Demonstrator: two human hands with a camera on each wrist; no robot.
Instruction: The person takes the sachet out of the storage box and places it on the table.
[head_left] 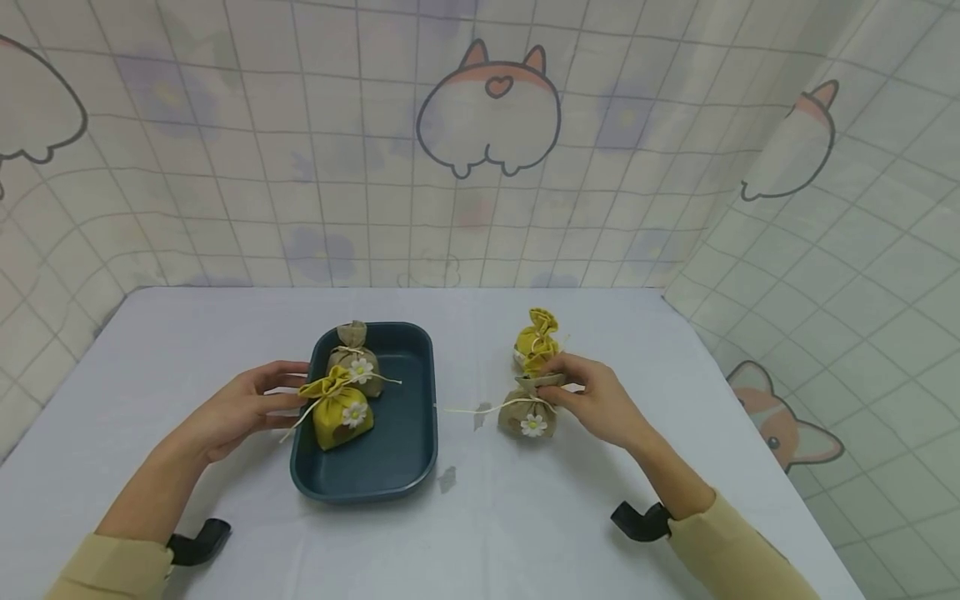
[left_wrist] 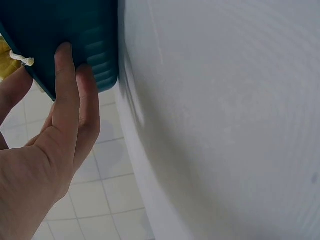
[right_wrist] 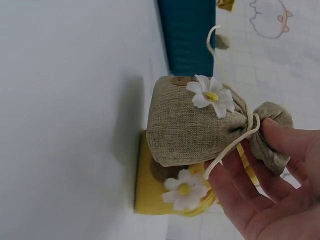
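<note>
My right hand [head_left: 600,398] pinches the gathered neck of a beige drawstring sachet [right_wrist: 192,122] with a white flower and a cord. In the right wrist view the sachet hangs tilted, with a shadow on the tabletop beside it. Just behind it stands a yellow sachet [head_left: 534,340], also flowered. My left hand [head_left: 243,408] rests its fingers against the outer left wall of a dark teal tray [head_left: 397,467], the thumb near the rim. Inside the tray, a second yellow sachet [head_left: 342,421] sits in front of another beige sachet [head_left: 352,367], both at the left side.
A white cloth covers the table [head_left: 525,525]. Behind and to the right hangs a checked curtain [head_left: 480,208] with cartoon animal prints. Black wrist mounts [head_left: 201,542] stick out near both sleeves. Small grey marks [head_left: 447,479] show on the cloth right of the tray.
</note>
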